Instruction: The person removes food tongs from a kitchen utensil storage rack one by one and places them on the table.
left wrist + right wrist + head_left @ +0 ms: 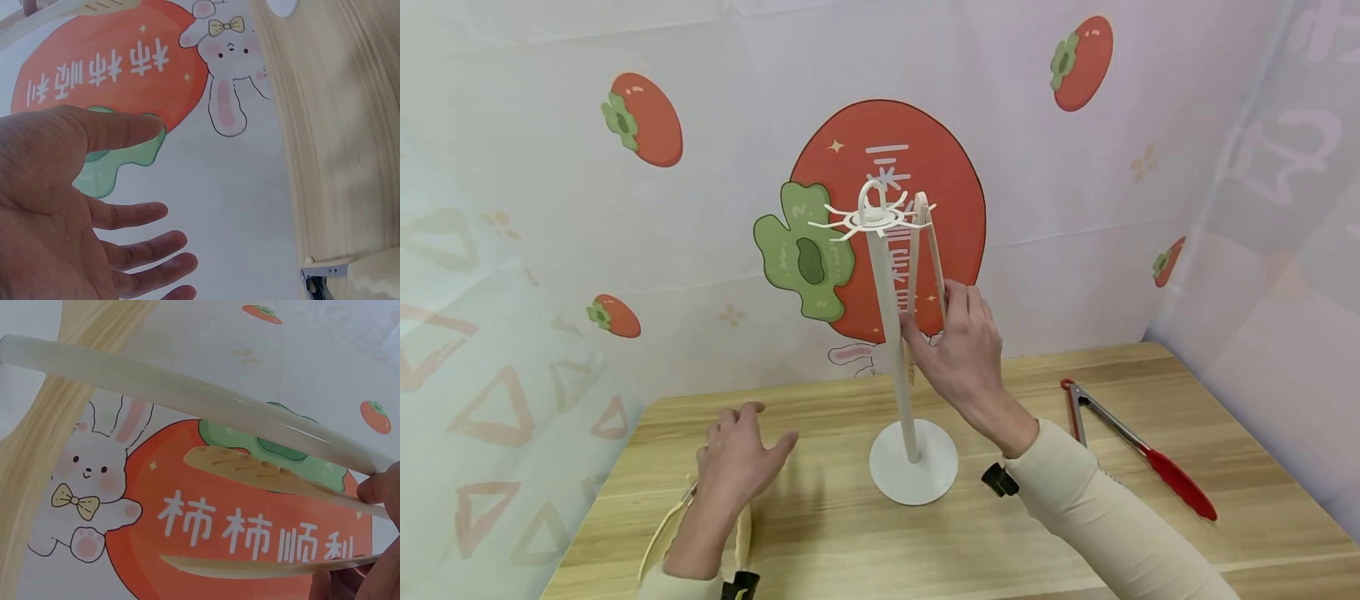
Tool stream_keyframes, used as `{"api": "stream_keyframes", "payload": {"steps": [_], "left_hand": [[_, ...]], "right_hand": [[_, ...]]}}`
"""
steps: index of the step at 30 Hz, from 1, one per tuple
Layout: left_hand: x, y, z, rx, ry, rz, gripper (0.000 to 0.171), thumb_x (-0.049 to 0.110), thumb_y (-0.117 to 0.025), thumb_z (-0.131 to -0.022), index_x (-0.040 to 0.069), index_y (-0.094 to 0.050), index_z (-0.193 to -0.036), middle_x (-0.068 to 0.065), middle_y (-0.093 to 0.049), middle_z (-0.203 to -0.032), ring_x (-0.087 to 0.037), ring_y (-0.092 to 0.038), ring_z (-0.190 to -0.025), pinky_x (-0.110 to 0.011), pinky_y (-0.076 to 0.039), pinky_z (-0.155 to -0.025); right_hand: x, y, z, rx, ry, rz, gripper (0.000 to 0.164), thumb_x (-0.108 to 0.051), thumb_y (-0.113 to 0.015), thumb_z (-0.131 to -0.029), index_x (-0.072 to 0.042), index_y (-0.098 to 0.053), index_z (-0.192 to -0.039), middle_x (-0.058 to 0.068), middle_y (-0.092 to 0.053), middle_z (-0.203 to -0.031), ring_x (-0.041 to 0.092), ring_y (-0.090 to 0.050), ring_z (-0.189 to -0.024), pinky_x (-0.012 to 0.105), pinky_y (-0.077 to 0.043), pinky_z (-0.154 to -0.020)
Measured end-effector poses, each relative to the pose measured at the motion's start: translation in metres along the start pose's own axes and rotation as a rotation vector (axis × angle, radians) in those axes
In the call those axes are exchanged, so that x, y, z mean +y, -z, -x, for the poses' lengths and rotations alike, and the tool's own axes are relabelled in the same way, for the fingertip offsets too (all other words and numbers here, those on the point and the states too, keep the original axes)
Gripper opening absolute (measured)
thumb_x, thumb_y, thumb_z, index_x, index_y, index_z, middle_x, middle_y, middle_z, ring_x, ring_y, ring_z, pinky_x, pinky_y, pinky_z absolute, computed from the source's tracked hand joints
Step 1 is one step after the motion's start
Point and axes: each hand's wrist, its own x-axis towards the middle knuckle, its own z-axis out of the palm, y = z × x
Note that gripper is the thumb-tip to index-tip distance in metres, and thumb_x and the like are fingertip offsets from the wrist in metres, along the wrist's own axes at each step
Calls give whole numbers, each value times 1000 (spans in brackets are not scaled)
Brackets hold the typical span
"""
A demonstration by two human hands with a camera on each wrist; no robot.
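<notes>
A white stand with a ring of hooks [898,358] rises from a round base on the table. My right hand [962,354] holds a pair of cream tongs [935,250], thumb on one arm and fingers on the other. The closed end of these tongs is up at a hook on the stand's right side; whether it hangs there I cannot tell. In the right wrist view the ridged tong tip [244,472] lies beyond the white pole [187,394]. My left hand [737,458] is held with fingers spread and nothing in it, above other cream tongs [743,533], partly hidden by the arm.
Red-tipped metal tongs [1116,425] lie on the right of the wooden table [820,533], partly behind the right sleeve. A printed cloth [722,208] with persimmon pictures stands behind the table, and cloth walls flank both sides.
</notes>
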Motion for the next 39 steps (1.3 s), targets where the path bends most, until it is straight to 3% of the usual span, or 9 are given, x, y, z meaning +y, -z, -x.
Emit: {"api": "stream_keyframes", "payload": {"steps": [9,16,23,39], "left_hand": [[13,-6,2,33,-81,-12,66,45,-64,-83,1,-49,-129,-25,-51,-120,-46,-48,-108,-60,-40,-78],[19,-14,5,49,-121,22,53,42,-67,-81,5,-59,-118,-15,-59,-108,-31,-56,-96,-49,-48,-69],[22,-22,5,83,-166,32,45,41,-69,-79,8,-63,-110,-9,-62,-100,-28,-58,-90,-48,-47,-68],[29,-34,5,167,-271,70,31,34,-71,-80,11,-67,-100,-5,-61,-91,-23,-57,-85,-39,-47,-66]], "right_hand": [[0,2,-1,-5,14,18,50,-37,-63,-84,-3,-52,-118,8,-53,-98,19,-53,-83,36,-49,-59],[-1,9,-3,5,36,0,48,-33,-64,-84,-1,-52,-118,10,-54,-98,21,-54,-83,38,-50,-59],[1,17,-6,20,46,24,50,-35,-65,-84,-1,-52,-119,11,-54,-98,21,-53,-80,37,-48,-58],[17,38,7,-52,-36,51,51,-37,-63,-84,2,-53,-116,10,-53,-94,21,-50,-77,38,-45,-59]]}}
